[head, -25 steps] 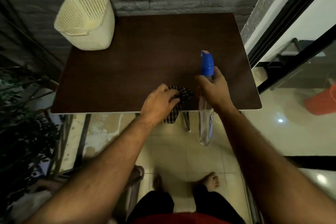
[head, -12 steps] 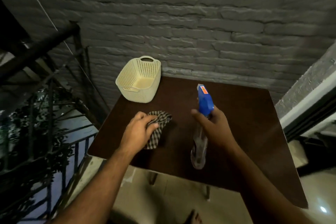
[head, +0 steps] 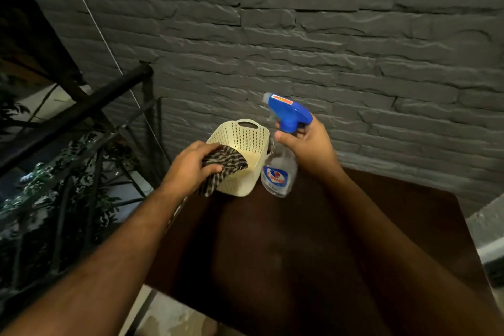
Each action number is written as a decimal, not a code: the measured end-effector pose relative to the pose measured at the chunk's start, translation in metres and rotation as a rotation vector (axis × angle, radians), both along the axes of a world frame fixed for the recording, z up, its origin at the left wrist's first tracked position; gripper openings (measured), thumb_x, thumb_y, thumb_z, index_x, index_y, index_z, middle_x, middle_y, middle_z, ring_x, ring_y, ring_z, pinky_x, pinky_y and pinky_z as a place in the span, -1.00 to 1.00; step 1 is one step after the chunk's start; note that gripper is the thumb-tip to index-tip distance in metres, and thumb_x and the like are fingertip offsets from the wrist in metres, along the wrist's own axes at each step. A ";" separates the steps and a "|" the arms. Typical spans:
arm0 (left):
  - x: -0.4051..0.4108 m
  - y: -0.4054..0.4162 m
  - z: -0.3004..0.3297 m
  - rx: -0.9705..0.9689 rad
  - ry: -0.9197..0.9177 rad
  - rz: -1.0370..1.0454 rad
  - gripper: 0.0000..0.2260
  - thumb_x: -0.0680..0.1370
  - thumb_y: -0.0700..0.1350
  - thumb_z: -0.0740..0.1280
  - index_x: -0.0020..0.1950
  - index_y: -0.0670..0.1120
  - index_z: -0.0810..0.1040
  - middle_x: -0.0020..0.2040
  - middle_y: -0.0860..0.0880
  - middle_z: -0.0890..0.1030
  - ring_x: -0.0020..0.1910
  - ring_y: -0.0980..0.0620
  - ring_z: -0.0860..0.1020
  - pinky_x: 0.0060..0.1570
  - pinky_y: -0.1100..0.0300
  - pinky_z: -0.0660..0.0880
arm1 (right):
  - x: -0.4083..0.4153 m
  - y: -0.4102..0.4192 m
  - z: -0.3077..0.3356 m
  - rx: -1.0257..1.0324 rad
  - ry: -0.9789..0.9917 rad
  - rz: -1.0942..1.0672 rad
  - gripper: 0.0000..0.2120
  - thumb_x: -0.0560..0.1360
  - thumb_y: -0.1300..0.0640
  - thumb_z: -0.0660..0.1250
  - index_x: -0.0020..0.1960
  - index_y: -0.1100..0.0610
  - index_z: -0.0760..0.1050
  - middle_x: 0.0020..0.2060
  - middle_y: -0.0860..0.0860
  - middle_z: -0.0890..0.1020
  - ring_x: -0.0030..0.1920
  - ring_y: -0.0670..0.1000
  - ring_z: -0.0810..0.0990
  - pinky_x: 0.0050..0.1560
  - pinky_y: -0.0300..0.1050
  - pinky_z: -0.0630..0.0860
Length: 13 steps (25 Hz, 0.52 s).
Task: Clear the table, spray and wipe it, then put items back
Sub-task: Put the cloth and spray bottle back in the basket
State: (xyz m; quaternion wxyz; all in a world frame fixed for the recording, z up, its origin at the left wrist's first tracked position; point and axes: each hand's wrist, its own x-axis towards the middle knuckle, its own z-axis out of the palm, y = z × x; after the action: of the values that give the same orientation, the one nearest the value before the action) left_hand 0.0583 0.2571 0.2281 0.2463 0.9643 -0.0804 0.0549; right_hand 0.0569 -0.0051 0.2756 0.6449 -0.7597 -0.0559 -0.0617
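Head view: left hand (head: 191, 166) grips checked cloth (head: 222, 169), hiding basket (head: 240, 142) front; right hand (head: 306, 144) clasps spray bottle (head: 281, 144).

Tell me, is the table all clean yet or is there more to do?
Looks nearly done. The brown table is bare except for the cream basket. The left hand holds the checked cloth over the basket; the right hand holds the spray bottle beside it. Left: putting both away. Cleanness can't be judged in this dim light.

Dim light; grey stone-brick wall (head: 327, 35) behind; black metal railing (head: 81, 109) left, foliage (head: 41, 185) beyond.
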 end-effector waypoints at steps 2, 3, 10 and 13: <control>0.046 0.011 0.001 0.037 0.025 -0.030 -0.45 0.44 -0.02 0.48 0.40 -0.03 0.45 0.23 -0.02 0.52 0.22 0.00 0.47 0.18 0.22 0.32 | 0.043 0.017 0.004 0.031 -0.022 -0.035 -0.56 0.44 0.26 0.45 0.28 0.20 0.44 0.06 0.09 0.67 0.05 -0.02 0.66 0.11 -0.15 0.58; 0.066 0.013 0.000 0.056 0.036 -0.061 -0.47 0.42 -0.02 0.50 0.37 -0.04 0.49 0.22 -0.04 0.54 0.21 -0.01 0.48 0.15 0.25 0.30 | 0.061 0.023 0.006 0.047 -0.033 -0.046 -0.60 0.45 0.26 0.42 0.26 0.22 0.45 0.06 0.11 0.67 0.05 -0.02 0.66 0.11 -0.15 0.58; 0.202 0.026 -0.090 0.175 0.306 -0.319 -0.55 0.38 -0.04 0.53 0.25 -0.03 0.58 0.19 -0.05 0.59 0.19 -0.04 0.51 0.20 0.20 0.35 | 0.195 0.083 -0.045 -0.011 0.086 -0.139 -0.81 0.49 0.22 0.38 0.10 0.15 0.55 -0.14 -0.03 0.66 -0.17 -0.18 0.64 -0.15 -0.30 0.56; 0.222 0.019 -0.141 0.147 0.401 -0.400 -0.58 0.37 -0.12 0.53 0.20 -0.04 0.59 0.16 -0.02 0.61 0.17 0.00 0.53 0.18 0.23 0.37 | 0.222 0.103 -0.084 -0.055 0.172 -0.157 -0.78 0.50 0.23 0.37 0.14 0.09 0.53 -0.10 -0.11 0.65 -0.11 -0.26 0.64 -0.12 -0.32 0.55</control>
State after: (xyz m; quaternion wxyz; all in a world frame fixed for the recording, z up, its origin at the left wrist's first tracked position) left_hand 0.2799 0.2762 0.0872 0.1928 0.9361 -0.2224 -0.1925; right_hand 0.2790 0.0976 0.1911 0.6195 -0.7815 0.0578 -0.0450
